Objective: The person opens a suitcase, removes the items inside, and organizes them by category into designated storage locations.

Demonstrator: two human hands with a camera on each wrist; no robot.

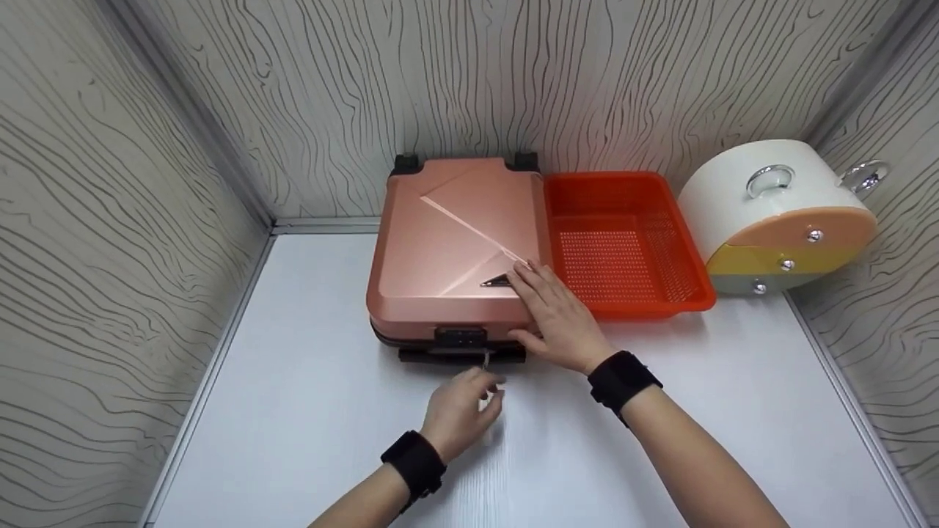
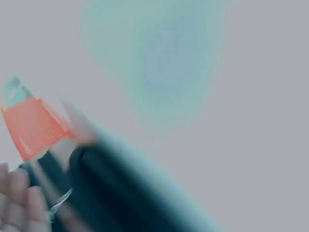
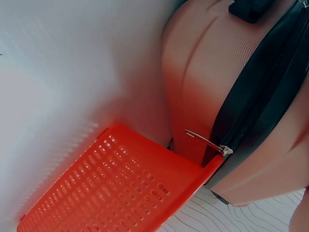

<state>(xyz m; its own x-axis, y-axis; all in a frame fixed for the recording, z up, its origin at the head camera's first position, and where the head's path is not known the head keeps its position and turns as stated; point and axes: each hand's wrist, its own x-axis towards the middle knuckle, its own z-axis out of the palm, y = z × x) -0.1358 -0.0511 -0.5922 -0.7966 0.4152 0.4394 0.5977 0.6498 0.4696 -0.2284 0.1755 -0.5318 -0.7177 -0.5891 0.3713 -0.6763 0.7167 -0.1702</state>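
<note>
Pink hard-shell suitcase [image 1: 455, 235] lies under right hand [image 1: 561, 323], fingers extended, and just ahead of left hand [image 1: 458, 411], fingers loosely curled, narrow thumb gap; red perforated basket [image 1: 693, 271] right of right fingers.

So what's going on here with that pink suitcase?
Someone is handling the rose-pink hard-shell suitcase, which lies flat on the white table and looks closed. Their right hand rests on its near right corner. Their left hand is just in front of it, fingers loosely bent. A red plastic basket and a rounded drawer cabinet stand to its right.
</note>
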